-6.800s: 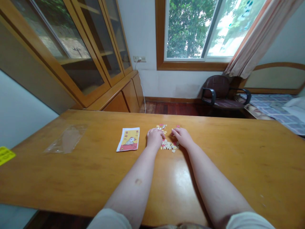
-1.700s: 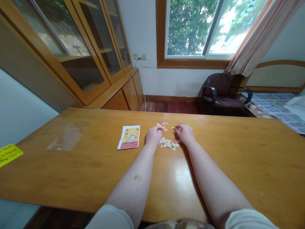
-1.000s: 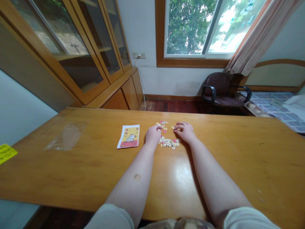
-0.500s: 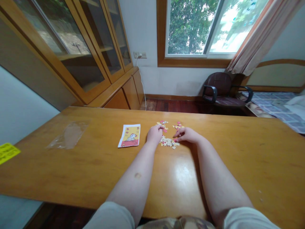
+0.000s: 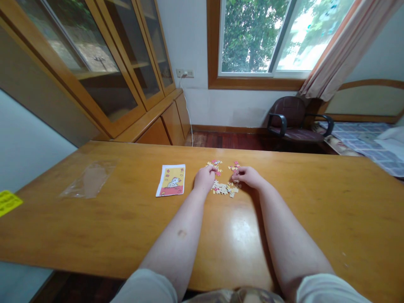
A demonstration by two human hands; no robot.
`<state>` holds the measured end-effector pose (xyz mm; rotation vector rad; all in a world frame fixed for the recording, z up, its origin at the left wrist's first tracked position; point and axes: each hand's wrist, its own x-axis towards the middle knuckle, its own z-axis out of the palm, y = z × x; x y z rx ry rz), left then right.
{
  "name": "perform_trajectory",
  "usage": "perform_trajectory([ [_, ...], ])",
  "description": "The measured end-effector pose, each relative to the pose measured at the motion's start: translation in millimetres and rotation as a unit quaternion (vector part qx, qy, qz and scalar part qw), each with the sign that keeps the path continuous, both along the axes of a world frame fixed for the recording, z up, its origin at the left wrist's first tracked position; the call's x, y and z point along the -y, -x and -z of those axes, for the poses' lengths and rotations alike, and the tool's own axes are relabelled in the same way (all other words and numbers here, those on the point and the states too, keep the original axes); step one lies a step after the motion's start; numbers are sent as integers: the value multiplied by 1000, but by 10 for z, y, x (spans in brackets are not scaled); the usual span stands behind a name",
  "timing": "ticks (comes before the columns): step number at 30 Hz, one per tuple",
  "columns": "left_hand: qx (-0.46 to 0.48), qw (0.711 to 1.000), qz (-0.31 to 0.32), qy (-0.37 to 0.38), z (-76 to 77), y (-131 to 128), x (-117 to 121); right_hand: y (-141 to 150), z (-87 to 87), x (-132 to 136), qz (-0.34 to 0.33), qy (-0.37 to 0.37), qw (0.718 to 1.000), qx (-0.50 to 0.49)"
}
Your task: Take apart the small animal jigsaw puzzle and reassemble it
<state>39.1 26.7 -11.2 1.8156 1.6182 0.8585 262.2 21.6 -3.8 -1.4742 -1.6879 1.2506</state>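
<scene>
A small heap of loose jigsaw pieces (image 5: 223, 188), cream, yellow and pink, lies on the wooden table (image 5: 126, 219) between my two hands. A few more pieces (image 5: 215, 163) lie just beyond. My left hand (image 5: 204, 178) rests curled at the left edge of the heap, its fingers closed toward a pink piece. My right hand (image 5: 248, 176) lies at the heap's right edge with its fingertips pinched together on a small piece. A picture card (image 5: 171, 186) showing a white animal on yellow and red lies flat to the left of my left hand.
A clear plastic bag (image 5: 90, 179) lies flat on the table's left part, and a yellow sheet (image 5: 8, 202) shows at the far left edge. Beyond the table stand a glass-door cabinet (image 5: 104, 71), a dark armchair (image 5: 295, 122) under the window, and a bed (image 5: 372, 139).
My right hand drew back from the far pieces to the heap's right edge and its fingers closed into a pinch. My left hand has stayed beside the heap.
</scene>
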Motion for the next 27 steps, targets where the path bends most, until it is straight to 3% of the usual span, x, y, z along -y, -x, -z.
perform_trajectory([
  [4,2,1000,-9,17,-1,3,-3,-27,16,-46,114,-44,986,109],
  [11,12,999,-17,38,-27,-5,4,-65,-10,-52,165,-75,968,172],
  [18,21,999,-15,47,-75,-4,13,-137,-85,15,6,30,995,92],
  [27,10,999,-15,50,-130,-9,33,-112,-3,-11,-3,5,997,79],
])
